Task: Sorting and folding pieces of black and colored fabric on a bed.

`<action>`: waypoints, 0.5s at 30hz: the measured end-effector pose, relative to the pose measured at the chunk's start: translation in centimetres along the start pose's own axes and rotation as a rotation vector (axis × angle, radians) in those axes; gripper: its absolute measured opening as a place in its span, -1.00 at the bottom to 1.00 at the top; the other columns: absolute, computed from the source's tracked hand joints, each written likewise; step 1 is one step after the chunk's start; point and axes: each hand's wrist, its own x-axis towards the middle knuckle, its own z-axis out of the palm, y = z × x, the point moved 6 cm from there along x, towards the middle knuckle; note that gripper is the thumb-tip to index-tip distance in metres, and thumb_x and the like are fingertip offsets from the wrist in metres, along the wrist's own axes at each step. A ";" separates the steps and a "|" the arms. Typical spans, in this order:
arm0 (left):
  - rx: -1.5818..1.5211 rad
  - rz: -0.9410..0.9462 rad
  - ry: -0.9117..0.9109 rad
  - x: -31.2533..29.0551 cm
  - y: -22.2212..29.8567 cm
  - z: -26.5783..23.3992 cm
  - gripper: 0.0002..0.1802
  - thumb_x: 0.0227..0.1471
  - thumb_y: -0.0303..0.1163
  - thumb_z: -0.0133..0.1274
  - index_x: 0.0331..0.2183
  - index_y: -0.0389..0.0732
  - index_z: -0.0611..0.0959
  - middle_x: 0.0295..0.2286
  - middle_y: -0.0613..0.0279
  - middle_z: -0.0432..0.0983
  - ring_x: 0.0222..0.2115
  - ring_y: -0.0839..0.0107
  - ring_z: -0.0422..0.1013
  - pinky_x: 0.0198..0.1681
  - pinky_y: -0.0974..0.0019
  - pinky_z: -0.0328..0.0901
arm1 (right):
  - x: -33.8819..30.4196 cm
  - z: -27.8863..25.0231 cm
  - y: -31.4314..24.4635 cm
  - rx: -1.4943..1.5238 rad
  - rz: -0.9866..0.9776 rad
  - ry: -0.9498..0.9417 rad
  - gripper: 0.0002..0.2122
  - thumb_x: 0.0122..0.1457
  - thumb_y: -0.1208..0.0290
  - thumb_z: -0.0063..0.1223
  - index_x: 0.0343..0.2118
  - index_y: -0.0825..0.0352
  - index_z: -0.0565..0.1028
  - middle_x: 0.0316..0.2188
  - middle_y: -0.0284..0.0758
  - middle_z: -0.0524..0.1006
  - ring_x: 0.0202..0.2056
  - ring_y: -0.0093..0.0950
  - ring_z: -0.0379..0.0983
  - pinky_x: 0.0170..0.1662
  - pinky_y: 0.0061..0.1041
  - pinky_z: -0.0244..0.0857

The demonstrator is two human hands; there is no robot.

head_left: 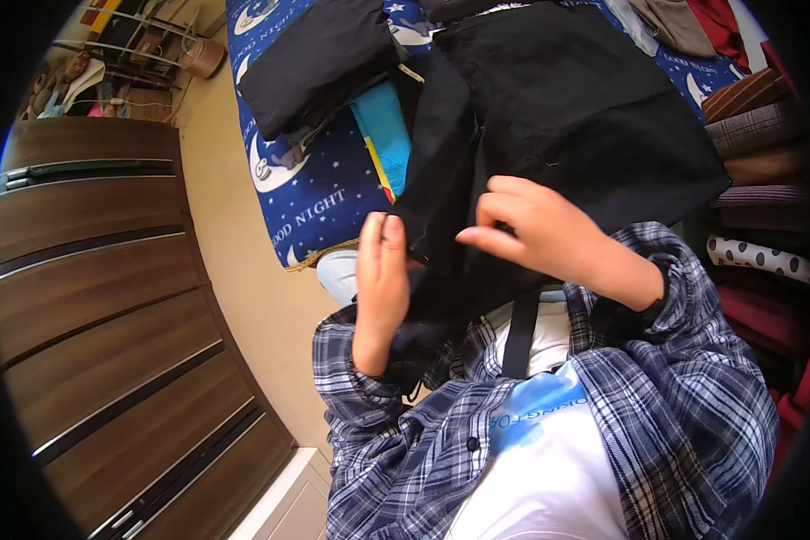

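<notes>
A large black garment (pixel 558 99), apparently trousers, lies spread over the bed, its near part hanging toward my lap. My left hand (pixel 382 283) is at its left edge, thumb and forefinger stretched upward side by side. Another fingertip shows against the cloth there; I see no fabric between thumb and forefinger. Above the middle of the garment is my right hand (pixel 531 225), its fingers curled and the thumb apart from the forefinger, with nothing visible between them. Farther left lies a folded black garment (pixel 319 67), with a bright blue item (pixel 382 126) beside it.
The bed has a blue sheet (pixel 310 202) with moons and stars. Folded clothes (pixel 756 171) are stacked at the right. At the left stand a brown drawer cabinet (pixel 99 243) and a rack (pixel 139 40) with a basket. Pale floor (pixel 234 252) runs between cabinet and bed.
</notes>
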 end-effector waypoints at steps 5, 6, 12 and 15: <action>0.071 -0.002 0.359 1.0 -0.4 -5.3 -0.71 0.06 -0.20 -0.22 -0.45 -0.26 0.39 -0.58 0.45 0.21 -0.60 0.70 0.13 -0.57 0.63 0.06 | -4.9 -1.3 4.4 -0.459 0.383 -0.494 -0.77 -0.09 0.29 -0.03 -0.70 0.35 0.49 -0.68 -0.20 0.45 -0.57 -0.29 0.41 -0.46 -0.38 0.29; 0.065 0.048 0.393 1.4 -0.6 -6.1 -0.71 0.06 -0.20 -0.21 -0.44 -0.26 0.40 -0.58 0.46 0.23 -0.60 0.73 0.13 -0.58 0.65 0.04 | -5.9 -1.2 5.1 -0.582 0.363 -0.620 -0.79 -0.10 0.27 -0.02 -0.65 0.29 0.51 -0.68 -0.22 0.45 -0.57 -0.31 0.41 -0.47 -0.40 0.29; -0.371 0.028 0.328 2.7 0.8 -5.9 -0.80 0.06 -0.26 -0.21 -0.36 -0.19 0.38 -0.59 0.45 0.34 -0.66 0.75 0.24 -0.69 0.69 0.06 | -1.9 -0.8 1.9 -0.364 -0.003 -0.131 -0.70 -0.19 0.35 0.08 -0.32 0.24 0.36 -0.45 -0.32 0.42 -0.37 -0.39 0.37 -0.37 -0.47 0.27; -0.494 -0.052 0.313 2.4 0.3 -4.2 -0.79 0.06 -0.26 -0.21 -0.35 -0.21 0.38 -0.49 0.37 0.37 -0.58 0.67 0.30 -0.62 0.65 0.15 | 2.1 1.3 -1.0 -0.314 -0.304 0.081 -0.48 -0.28 0.39 0.14 -0.15 0.27 0.28 -0.15 -0.36 0.31 -0.10 -0.42 0.20 -0.08 -0.46 0.08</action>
